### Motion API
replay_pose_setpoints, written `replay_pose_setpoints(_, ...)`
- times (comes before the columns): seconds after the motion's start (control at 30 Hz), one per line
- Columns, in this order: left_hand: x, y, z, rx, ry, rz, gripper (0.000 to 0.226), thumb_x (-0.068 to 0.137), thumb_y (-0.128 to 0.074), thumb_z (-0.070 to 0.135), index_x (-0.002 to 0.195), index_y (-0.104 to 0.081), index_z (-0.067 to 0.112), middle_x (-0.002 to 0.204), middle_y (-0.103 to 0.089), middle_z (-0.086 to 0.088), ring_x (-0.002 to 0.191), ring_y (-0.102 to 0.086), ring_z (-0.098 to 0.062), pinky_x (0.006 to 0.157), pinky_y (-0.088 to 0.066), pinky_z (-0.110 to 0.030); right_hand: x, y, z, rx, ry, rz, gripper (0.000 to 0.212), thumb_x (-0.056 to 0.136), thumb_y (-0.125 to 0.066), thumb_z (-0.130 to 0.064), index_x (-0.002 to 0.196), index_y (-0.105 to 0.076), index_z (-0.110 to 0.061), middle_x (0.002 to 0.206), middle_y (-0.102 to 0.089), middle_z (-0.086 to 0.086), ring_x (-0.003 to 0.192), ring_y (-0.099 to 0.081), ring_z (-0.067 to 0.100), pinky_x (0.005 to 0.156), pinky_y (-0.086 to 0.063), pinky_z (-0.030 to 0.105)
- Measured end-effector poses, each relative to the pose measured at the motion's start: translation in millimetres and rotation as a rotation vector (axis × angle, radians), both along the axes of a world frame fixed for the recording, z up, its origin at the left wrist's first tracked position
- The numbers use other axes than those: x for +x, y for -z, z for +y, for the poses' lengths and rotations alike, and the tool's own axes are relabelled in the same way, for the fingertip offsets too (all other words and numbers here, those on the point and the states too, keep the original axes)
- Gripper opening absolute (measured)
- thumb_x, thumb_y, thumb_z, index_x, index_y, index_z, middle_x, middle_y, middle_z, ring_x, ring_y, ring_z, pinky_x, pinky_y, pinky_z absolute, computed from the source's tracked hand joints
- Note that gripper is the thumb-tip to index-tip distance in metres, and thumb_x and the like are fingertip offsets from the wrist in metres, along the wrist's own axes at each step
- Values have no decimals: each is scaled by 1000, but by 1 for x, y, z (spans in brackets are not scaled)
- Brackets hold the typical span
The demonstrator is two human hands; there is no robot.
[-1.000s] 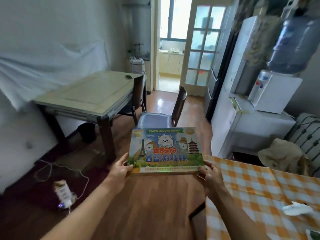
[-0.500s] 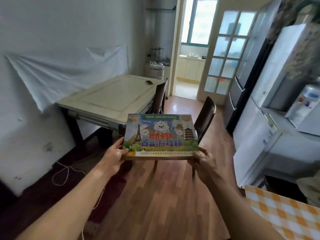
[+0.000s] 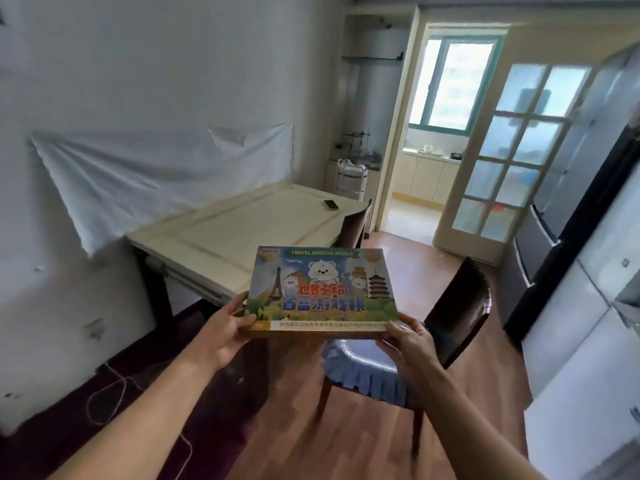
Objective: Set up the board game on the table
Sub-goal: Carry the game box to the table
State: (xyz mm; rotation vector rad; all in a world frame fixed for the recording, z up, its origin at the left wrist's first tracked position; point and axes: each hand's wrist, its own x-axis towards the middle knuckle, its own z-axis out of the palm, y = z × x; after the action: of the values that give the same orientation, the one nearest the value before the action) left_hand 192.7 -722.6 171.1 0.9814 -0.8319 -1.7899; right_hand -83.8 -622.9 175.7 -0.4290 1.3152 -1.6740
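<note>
- The left hand [image 3: 225, 336] grips the near left corner of the board game box [image 3: 320, 289], with the thumb on the printed lid and the fingers curled underneath.
- The right hand [image 3: 410, 344] grips the near right corner the same way: thumb on the top edge, fingers under the box.
- The box is held in the air between the two hands, lid up and roughly level. It is closed and touches no furniture.
- Its lid reads "TRAVEL AROUND WORLD" and shows cartoon white bears, a dark tower on the left and a red pagoda on the right.
- Below the box and the right hand stands a dark wooden chair [image 3: 453, 317] with a blue frilled seat cushion [image 3: 360, 368].
- Beyond the box to the left is the pale cream tabletop [image 3: 249, 223] on dark legs, pushed against the wall. The box hangs just off its near right corner.
- A small dark flat object [image 3: 330, 204], possibly a phone, lies near the far edge of the tabletop.
- A second dark chair [image 3: 353, 223] stands at the tabletop's right side.
- A creased white sheet [image 3: 156, 174] hangs on the wall behind the tabletop.
- A thin pale cord [image 3: 107, 400] loops on the dark floor by the wall at lower left.
- A glass-paned door [image 3: 512, 150] stands open at the back right, with a bright window [image 3: 453, 81] in the room beyond it.
</note>
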Motion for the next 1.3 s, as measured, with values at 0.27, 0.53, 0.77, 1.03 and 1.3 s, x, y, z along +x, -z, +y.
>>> replay_pose_setpoints(0.27, -30, 6, -135, 25, -116, 49, 60, 89, -42, -17, 138, -45, 17, 109, -61, -15, 90, -62, -28, 66, -59, -33, -44, 1, -163, -10, -106, -32, 24, 94, -45, 5, 115, -50, -5, 100, -63, 20, 83, -63, 28, 69, -56, 35)
replay_pose_setpoints(0.53, -54, 23, -288, 53, -188, 18, 64, 86, -45, -18, 136, -48, 21, 106, -62, -12, 90, -61, -25, 82, -49, -38, -71, 7, -327, 14, -123, -6, 19, 93, -47, 6, 105, -55, -6, 95, -64, 18, 79, -63, 26, 66, -58, 35)
replay_pose_setpoints(0.77, -72, 27, -399, 73, -237, -1, 65, 85, -45, -17, 137, -46, 23, 106, -61, -10, 89, -61, -24, 81, -48, -35, -91, 11, -457, 9, -178, -23, 24, 93, -45, 7, 114, -52, -1, 100, -62, 21, 88, -63, 30, 67, -60, 37)
replay_pose_setpoints(1.03, -89, 53, -493, 94, -370, 9, 64, 86, -48, -14, 137, -45, 24, 109, -61, -10, 88, -60, -22, 73, -44, -31, -113, 38, -599, 86, -299, -38, 20, 92, -49, 6, 104, -56, -7, 85, -65, 13, 70, -65, 21, 57, -59, 30)
replay_pose_setpoints(1.3, -63, 82, -562, 158, -537, 29, 66, 87, -44, -16, 142, -42, 22, 120, -59, -13, 86, -60, -22, 68, -43, -30, -80, 55, -713, 145, -499, -2, 23, 94, -44, 6, 111, -51, -7, 92, -64, 15, 83, -61, 25, 80, -52, 38)
